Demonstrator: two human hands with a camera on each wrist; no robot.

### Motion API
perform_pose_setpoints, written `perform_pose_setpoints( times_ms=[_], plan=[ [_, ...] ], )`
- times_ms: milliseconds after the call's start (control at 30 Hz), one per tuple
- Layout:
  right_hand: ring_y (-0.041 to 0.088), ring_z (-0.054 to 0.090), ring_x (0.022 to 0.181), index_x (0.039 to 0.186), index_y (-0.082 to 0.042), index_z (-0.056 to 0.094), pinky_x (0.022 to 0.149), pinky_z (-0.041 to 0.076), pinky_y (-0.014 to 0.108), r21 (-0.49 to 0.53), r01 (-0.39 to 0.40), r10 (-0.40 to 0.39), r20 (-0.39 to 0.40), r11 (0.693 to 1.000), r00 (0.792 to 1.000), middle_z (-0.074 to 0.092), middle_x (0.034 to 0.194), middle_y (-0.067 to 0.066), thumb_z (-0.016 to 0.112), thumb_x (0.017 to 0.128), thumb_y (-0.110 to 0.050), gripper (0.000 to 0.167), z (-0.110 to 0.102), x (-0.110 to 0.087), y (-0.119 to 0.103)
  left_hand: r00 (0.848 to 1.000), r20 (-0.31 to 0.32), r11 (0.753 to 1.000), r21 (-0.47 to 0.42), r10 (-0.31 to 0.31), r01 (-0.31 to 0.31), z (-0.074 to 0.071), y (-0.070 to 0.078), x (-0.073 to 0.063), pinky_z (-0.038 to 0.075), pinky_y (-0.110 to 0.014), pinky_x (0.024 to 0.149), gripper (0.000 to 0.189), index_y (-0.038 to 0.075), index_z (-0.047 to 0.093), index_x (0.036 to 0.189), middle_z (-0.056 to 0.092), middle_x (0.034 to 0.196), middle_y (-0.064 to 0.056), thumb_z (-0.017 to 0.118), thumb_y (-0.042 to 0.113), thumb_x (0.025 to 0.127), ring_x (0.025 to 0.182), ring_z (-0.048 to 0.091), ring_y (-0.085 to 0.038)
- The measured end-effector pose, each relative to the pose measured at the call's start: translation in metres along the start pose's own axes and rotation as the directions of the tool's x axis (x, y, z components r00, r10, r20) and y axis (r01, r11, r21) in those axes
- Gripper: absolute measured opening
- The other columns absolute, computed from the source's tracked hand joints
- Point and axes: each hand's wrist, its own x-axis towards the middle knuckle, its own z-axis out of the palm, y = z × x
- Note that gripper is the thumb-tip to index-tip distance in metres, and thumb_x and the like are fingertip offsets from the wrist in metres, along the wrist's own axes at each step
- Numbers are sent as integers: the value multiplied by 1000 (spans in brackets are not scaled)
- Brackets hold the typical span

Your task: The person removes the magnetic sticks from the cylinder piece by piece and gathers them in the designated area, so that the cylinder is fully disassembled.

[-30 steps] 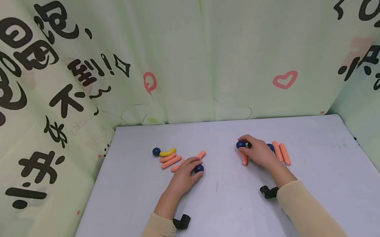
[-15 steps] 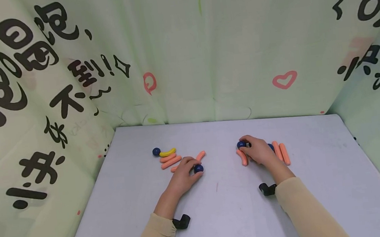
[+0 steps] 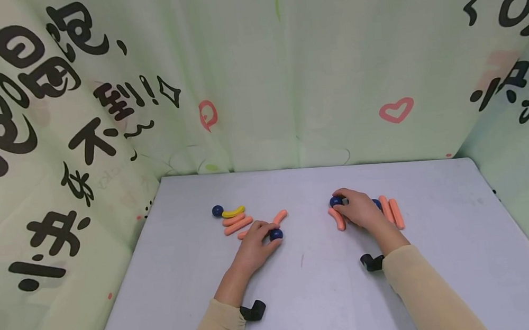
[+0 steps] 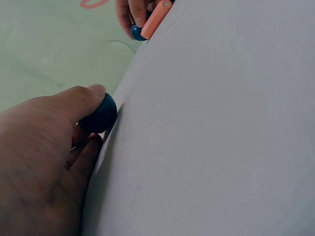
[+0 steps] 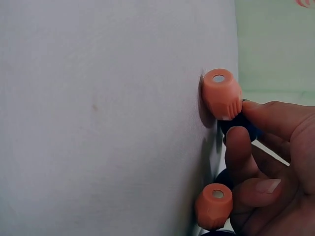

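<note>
On the left, my left hand [image 3: 255, 243] pinches a dark blue ball [image 3: 276, 234] between thumb and fingers, low at the white tabletop; the left wrist view shows this ball [image 4: 101, 115] under the thumb tip. A short salmon rod [image 3: 280, 216] lies just beyond it, and another is partly covered by the hand. My right hand [image 3: 362, 209] grips a second blue ball [image 3: 335, 201] with its fingertips. Against that ball sits a slightly curved salmon rod [image 3: 337, 219], whose end bears a round silver spot in the right wrist view. Another salmon rod [image 5: 214, 209] appears under the right hand's fingers.
At the back left lie a blue ball [image 3: 218, 211], a curved yellow rod [image 3: 234, 212] and salmon rods [image 3: 238, 226]. Right of the right hand are a partly hidden blue ball [image 3: 377, 204] and two straight salmon rods [image 3: 397, 214]. A printed curtain [image 3: 256, 81] surrounds the tabletop [image 3: 315, 298].
The curved salmon rod at the right hand's ball has swung its near end slightly, its far end now further left. Both hands stay almost in place, each still gripping its blue ball.
</note>
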Motion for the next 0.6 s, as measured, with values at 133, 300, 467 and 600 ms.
perform_pose_setpoints(
  times_ms=[133,300,467,600],
  plan=[
    [35,61,107,147,-16,44,87,53,51,-45,41,-42,-28,998,999,52,141,19,57,99,-31,52,-1,-1,-3,1000,-7,1000,4,16,-16,1,-2,0,51,-37,99,38,26,64,129,56,120,5,70,35,92,111,58,-13],
    [38,41,138,146,-14,46,111,36,60,-57,90,-95,-85,994,992,51,145,14,56,100,-31,50,-4,-4,-14,999,-18,1000,3,27,-27,1,-2,0,50,-38,101,38,25,65,129,57,123,3,71,33,92,114,58,-15],
    [32,50,129,142,-17,50,109,39,55,-19,141,-142,-104,990,984,55,142,8,57,99,-35,47,-3,-3,-27,999,-25,999,-1,42,-42,2,-2,1,53,-32,96,37,25,64,127,58,122,3,72,32,91,109,59,-12],
    [26,60,106,139,-20,54,96,49,47,5,188,-187,-53,982,981,57,139,5,59,98,-38,45,4,2,-38,999,-22,999,2,46,-46,2,-3,2,53,-29,91,35,25,63,124,59,120,4,72,32,91,104,59,-9]
  ],
)
